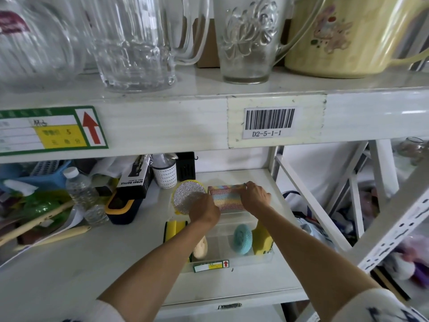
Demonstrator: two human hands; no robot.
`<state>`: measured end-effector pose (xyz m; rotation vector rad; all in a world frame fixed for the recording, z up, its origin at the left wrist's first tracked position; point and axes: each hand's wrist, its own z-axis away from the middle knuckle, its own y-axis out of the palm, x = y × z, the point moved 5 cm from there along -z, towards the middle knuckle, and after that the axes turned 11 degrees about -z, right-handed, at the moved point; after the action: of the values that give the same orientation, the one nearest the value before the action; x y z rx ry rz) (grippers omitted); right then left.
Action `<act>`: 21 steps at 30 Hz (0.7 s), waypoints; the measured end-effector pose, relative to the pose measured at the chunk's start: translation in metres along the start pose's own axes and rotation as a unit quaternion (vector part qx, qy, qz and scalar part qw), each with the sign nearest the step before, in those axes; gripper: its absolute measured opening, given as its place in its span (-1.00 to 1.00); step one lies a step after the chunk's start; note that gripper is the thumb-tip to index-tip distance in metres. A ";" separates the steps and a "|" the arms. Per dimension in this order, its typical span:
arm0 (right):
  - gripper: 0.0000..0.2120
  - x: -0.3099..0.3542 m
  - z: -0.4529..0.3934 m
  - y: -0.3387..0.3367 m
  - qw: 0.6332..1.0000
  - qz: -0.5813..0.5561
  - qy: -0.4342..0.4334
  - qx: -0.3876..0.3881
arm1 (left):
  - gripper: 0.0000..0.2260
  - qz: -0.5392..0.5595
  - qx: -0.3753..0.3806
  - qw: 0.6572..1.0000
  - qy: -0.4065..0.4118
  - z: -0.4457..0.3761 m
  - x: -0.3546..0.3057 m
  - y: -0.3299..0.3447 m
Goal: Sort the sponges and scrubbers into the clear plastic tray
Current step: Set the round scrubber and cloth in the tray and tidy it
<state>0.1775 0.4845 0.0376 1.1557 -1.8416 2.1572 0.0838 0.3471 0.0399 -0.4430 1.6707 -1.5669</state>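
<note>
A clear plastic tray [234, 260] sits on the lower white shelf. Inside it lie a teal mesh scrubber [242, 238], a yellow sponge [262, 239] at its right wall and a beige sponge [200, 249] near my left forearm. A striped pastel mesh sponge [228, 197] is held over the tray's far end between my left hand [205, 209] and my right hand [256, 196], each gripping one end. A round silver scrubber on a yellow pad [186, 195] lies left of it, touching my left hand. Left of the tray stands a yellow-and-green sponge [174, 226].
Clutter fills the shelf's left: water bottles [81, 189], a black-and-yellow box [121, 204], a spray bottle box [137, 178], a white cup [165, 177], wooden sticks [46, 231]. Above, the upper shelf edge [209, 122] carries glass jugs [246, 38]. A metal rack brace [311, 203] stands to the right.
</note>
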 end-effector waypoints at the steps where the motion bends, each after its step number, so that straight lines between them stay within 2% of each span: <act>1: -0.79 -0.001 0.000 -0.002 1.000 0.001 0.002 -0.004 | -0.80 0.005 0.003 1.000 0.002 -0.001 -0.001 0.001; 8: -0.79 -0.001 0.005 -0.011 1.000 -0.002 -0.009 -0.009 | -0.72 -0.008 0.009 1.000 0.006 -0.001 -0.005 0.000; 11: -0.78 0.001 0.006 -0.013 1.000 -0.004 -0.013 -0.022 | -0.78 -0.019 0.000 1.000 0.005 -0.002 -0.003 -0.004; 17: -0.66 0.011 0.013 -0.023 0.994 -0.016 -0.052 -0.094 | -0.73 0.022 -0.067 0.997 0.037 -0.004 0.003 -0.019; 21: -0.68 0.008 0.018 -0.035 0.992 -0.044 -0.039 -0.112 | -0.75 0.085 -0.156 0.984 0.032 -0.004 0.024 -0.044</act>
<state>0.1982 0.4751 0.0703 1.2592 -1.9631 1.8281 0.0547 0.3252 0.0738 -0.3999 1.9591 -1.2097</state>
